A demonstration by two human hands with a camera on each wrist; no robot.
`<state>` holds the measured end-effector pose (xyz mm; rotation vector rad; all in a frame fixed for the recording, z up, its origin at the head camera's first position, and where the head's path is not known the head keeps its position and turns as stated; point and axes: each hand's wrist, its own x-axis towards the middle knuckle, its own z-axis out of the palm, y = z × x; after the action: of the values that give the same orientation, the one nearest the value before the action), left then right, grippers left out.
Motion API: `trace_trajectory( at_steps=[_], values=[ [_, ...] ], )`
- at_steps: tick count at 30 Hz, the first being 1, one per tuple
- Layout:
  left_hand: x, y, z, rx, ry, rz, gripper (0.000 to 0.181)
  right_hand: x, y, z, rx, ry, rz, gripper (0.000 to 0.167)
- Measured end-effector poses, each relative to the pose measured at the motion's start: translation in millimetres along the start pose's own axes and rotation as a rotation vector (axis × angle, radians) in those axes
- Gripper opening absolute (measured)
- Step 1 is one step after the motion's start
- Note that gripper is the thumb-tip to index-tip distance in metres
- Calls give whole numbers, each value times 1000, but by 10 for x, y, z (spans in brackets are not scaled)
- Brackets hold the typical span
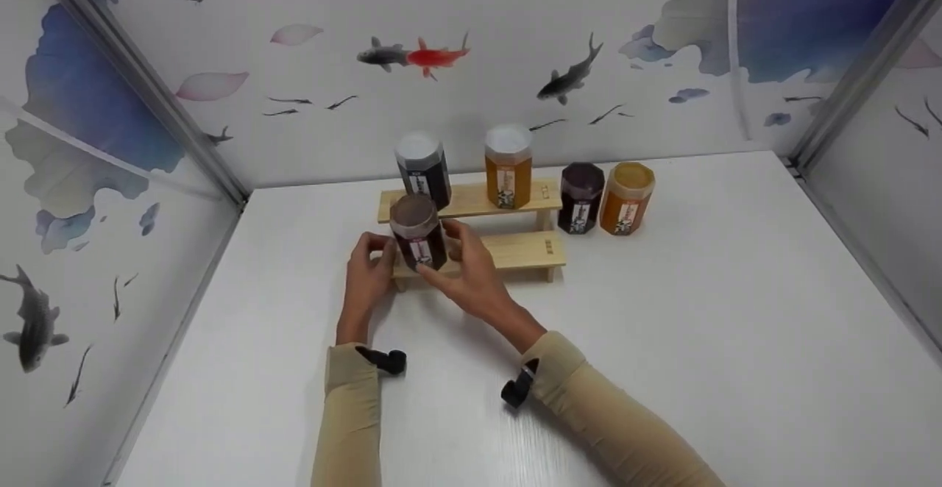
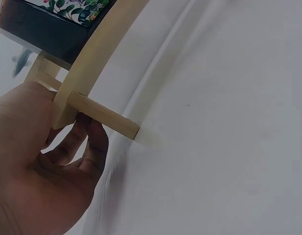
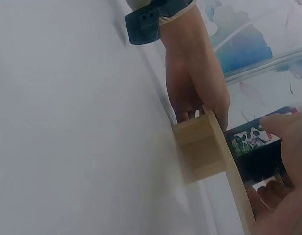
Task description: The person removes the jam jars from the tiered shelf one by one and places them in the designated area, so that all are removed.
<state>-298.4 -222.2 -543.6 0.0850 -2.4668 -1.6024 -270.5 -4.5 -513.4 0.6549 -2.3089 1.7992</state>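
Observation:
A dark octagonal jar (image 1: 418, 240) with a brownish lid stands upright at the left end of the wooden stand's lower step (image 1: 519, 251). Around its right side curl the fingers of my right hand (image 1: 475, 274), with the thumb on the front near the label. My left hand (image 1: 368, 274) grips the stand's left end beside the jar. In the left wrist view, the left hand's fingers (image 2: 96, 142) curl below the board next to a wooden leg (image 2: 104, 115). The right wrist view has the right thumb (image 3: 278, 125) on the jar (image 3: 259, 164).
On the upper step stand a dark jar (image 1: 425, 171) with a white lid and an amber jar (image 1: 508, 171) with a white lid. Another dark jar (image 1: 581, 200) and an orange jar (image 1: 627, 200) stand on the white table (image 1: 699, 325), right of the stand. Patterned walls enclose the table.

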Motion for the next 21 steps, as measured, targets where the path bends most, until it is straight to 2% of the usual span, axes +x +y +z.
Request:
trace_trajectory(
  at_steps=[5,11,15,21],
  values=[
    [10,11,15,3,-6,1,21,29,-26,142,-144,95,26,86],
    [3,4,18,-7,6,-13,20,33,-40,258,-255,141,36,79],
    [-8,1,18,0,4,-20,19,11,-37,256,-236,151,47,75],
    [-6,14,-6,5,-5,-11,21,-7,-29,204,-135,158,37,74]
  ],
)
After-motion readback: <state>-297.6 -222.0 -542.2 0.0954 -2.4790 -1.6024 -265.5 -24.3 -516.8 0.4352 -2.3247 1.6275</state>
